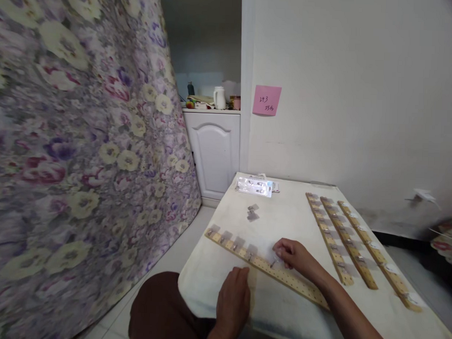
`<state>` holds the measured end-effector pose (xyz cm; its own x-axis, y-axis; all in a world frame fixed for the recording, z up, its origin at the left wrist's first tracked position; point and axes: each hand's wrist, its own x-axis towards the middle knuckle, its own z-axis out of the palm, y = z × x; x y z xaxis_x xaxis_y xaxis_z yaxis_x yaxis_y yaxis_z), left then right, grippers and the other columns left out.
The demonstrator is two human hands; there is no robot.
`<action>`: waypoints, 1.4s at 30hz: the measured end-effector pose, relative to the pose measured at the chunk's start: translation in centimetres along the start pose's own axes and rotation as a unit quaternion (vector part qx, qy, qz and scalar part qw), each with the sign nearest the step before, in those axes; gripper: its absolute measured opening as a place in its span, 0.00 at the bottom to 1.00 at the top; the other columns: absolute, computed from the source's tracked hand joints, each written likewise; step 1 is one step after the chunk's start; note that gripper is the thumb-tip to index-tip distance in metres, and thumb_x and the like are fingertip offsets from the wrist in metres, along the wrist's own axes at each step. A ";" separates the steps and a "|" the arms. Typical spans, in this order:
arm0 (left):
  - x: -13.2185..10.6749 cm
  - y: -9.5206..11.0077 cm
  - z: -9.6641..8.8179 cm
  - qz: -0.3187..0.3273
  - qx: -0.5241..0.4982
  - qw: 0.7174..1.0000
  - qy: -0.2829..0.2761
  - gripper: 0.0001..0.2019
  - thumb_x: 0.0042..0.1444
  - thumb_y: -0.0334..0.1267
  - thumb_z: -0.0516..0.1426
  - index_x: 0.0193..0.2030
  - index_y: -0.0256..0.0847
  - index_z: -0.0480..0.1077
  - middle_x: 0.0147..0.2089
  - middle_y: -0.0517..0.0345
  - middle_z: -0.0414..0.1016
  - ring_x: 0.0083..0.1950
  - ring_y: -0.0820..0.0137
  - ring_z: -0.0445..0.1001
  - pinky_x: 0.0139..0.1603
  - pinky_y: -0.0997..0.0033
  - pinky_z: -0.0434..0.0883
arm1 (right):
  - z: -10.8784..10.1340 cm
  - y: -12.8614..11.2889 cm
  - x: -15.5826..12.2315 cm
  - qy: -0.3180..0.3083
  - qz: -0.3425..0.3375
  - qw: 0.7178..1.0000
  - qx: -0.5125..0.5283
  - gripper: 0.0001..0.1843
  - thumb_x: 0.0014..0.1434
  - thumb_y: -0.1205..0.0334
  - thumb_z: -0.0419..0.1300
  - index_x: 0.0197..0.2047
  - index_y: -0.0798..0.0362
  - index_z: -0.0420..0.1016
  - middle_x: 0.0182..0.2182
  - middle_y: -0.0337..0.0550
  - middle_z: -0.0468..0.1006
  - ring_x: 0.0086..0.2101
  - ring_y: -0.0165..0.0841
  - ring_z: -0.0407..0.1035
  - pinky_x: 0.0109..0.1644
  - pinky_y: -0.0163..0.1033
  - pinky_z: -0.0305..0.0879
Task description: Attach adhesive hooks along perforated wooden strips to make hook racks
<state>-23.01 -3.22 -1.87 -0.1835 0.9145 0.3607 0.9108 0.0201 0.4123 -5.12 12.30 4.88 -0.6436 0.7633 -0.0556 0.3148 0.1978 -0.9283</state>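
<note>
A long wooden strip (289, 279) with rows of small holes lies slantwise across the near part of the table. Several small clear plastic pieces (240, 241) with metal bits stand along its left half. My right hand (292, 253) is closed in a pinch over the strip, on another clear plastic piece (275, 260) with a metal bit at the wood. My left hand (233, 296) rests at the strip's near edge, its fingers bent and together; the fingertips are hidden. Two loose clear pieces (252, 213) lie farther back.
Three more wooden strips (347, 243) with similar pieces lie at the table's right side. Clear packaging (253, 186) is at the back edge. A floral curtain (81, 159) hangs left, a white cabinet (215, 154) stands behind, and a pink note (267, 100) is on the wall.
</note>
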 end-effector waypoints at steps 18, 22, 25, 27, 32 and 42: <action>0.6 2.9 -0.1 -0.039 0.013 0.994 -0.099 0.24 0.56 0.27 0.47 0.59 0.45 0.61 0.45 0.53 0.70 0.45 0.66 0.68 0.45 0.68 0.66 | 2.2 3.4 3.1 -0.066 0.034 0.992 0.103 0.10 0.51 0.58 0.58 0.35 0.55 0.73 0.18 0.31 0.63 0.18 0.24 0.56 0.22 0.30 0.50; 1.0 3.5 -0.5 -0.052 0.039 0.989 -0.132 0.26 0.54 0.26 0.48 0.59 0.47 0.61 0.44 0.54 0.70 0.44 0.66 0.68 0.44 0.68 0.64 | 2.4 4.0 3.1 -0.043 0.038 0.994 0.095 0.10 0.51 0.58 0.58 0.35 0.54 0.74 0.18 0.31 0.64 0.18 0.24 0.56 0.23 0.31 0.50; 1.2 3.8 -0.7 -0.055 0.058 0.987 -0.138 0.26 0.54 0.26 0.47 0.59 0.49 0.60 0.44 0.55 0.70 0.44 0.66 0.68 0.43 0.68 0.64 | 2.6 4.3 3.2 -0.034 0.041 0.995 0.090 0.10 0.50 0.60 0.57 0.35 0.54 0.74 0.18 0.32 0.66 0.18 0.24 0.55 0.22 0.30 0.50; 1.2 3.9 -0.8 -0.055 0.067 0.986 -0.140 0.25 0.56 0.27 0.46 0.59 0.51 0.60 0.44 0.56 0.70 0.44 0.65 0.68 0.43 0.67 0.63 | 2.6 4.4 3.3 -0.030 0.041 0.995 0.084 0.09 0.49 0.61 0.57 0.34 0.54 0.75 0.19 0.33 0.67 0.19 0.24 0.56 0.23 0.30 0.50; 1.3 4.0 -0.7 -0.051 0.083 0.985 -0.140 0.24 0.57 0.28 0.46 0.59 0.53 0.60 0.42 0.57 0.70 0.42 0.65 0.68 0.41 0.68 0.63 | 2.7 4.4 3.5 -0.029 0.049 0.994 0.090 0.09 0.49 0.62 0.57 0.34 0.54 0.75 0.18 0.33 0.69 0.18 0.25 0.57 0.23 0.31 0.52; 1.1 3.9 -0.4 -0.041 0.101 0.987 -0.119 0.24 0.57 0.27 0.46 0.58 0.53 0.61 0.41 0.57 0.70 0.41 0.65 0.68 0.39 0.68 0.61 | 2.9 4.5 3.4 -0.015 0.035 0.994 0.103 0.07 0.49 0.63 0.58 0.32 0.54 0.75 0.18 0.33 0.68 0.18 0.25 0.57 0.23 0.31 0.52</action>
<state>-19.82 -2.29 0.43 -0.1902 0.9748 0.1165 0.9561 0.1569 0.2475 -7.90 14.00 -0.50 -0.6468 0.7514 -0.1306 0.2120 0.0126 -0.9772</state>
